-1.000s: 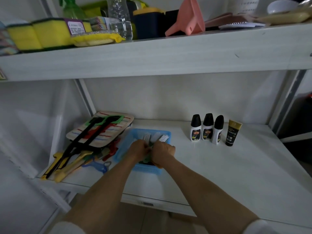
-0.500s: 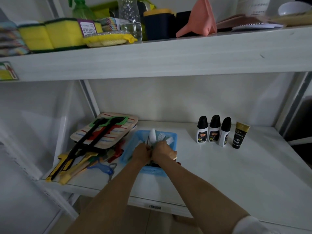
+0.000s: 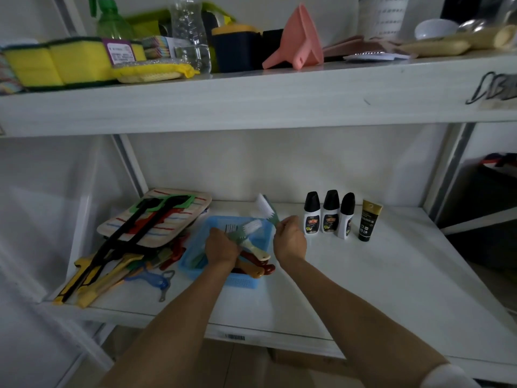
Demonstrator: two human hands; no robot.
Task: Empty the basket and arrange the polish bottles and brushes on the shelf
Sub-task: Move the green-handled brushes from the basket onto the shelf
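A blue plastic basket [image 3: 243,281] sits on the white lower shelf [image 3: 363,275] with several brushes inside; their red and cream handles stick out over its right rim. My left hand [image 3: 221,247] is inside the basket, closed on a green-handled brush [image 3: 246,229] with white bristles. My right hand [image 3: 289,242] is raised just right of the basket and grips another green-handled brush [image 3: 267,208], bristles up. Three white polish bottles [image 3: 330,214] with black caps stand in a row at the back, with a black and gold tube [image 3: 369,224] beside them.
Left of the basket lies a striped board [image 3: 179,217] under black tongs [image 3: 123,236], plus yellow, red and blue utensils [image 3: 112,275]. The upper shelf [image 3: 251,99] overhead carries sponges, bottles and a pink funnel [image 3: 298,43]. A metal upright [image 3: 453,169] bounds the shelf's right side.
My right hand has lifted a green-handled brush out of the basket, up and to the right. My left hand stays in the basket on another brush.
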